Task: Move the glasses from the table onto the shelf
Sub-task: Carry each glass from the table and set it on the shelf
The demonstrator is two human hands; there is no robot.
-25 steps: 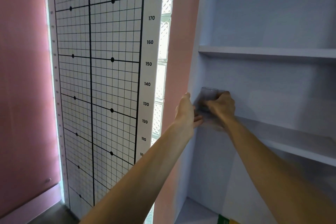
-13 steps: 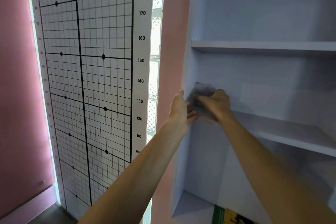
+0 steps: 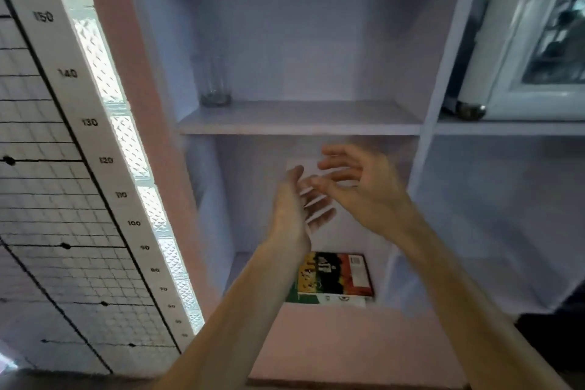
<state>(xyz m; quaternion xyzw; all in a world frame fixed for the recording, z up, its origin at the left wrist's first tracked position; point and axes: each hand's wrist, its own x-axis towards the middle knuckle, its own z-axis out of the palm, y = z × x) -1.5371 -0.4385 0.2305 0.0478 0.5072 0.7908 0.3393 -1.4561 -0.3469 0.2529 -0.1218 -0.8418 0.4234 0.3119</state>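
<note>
A clear drinking glass [image 3: 214, 81] stands upright at the far left of a pale lilac shelf [image 3: 300, 123], close to the shelf unit's left wall. Both hands hover below that shelf board, in front of the lower compartment. My left hand [image 3: 297, 209] is edge-on with its fingers spread, holding nothing. My right hand [image 3: 354, 187] is just to its right, fingers apart and empty. Neither hand touches the glass. The table is out of view.
A colourful flat box [image 3: 332, 275] lies on the bottom of the lower compartment. A white-framed picture [image 3: 538, 41] leans in the right compartment. A height chart [image 3: 63, 168] and a glass-block strip [image 3: 126, 142] stand to the left.
Both hands have let go of the glass and drawn back down below the shelf board. The glass now stands alone on the shelf. The view has swung right and down.
</note>
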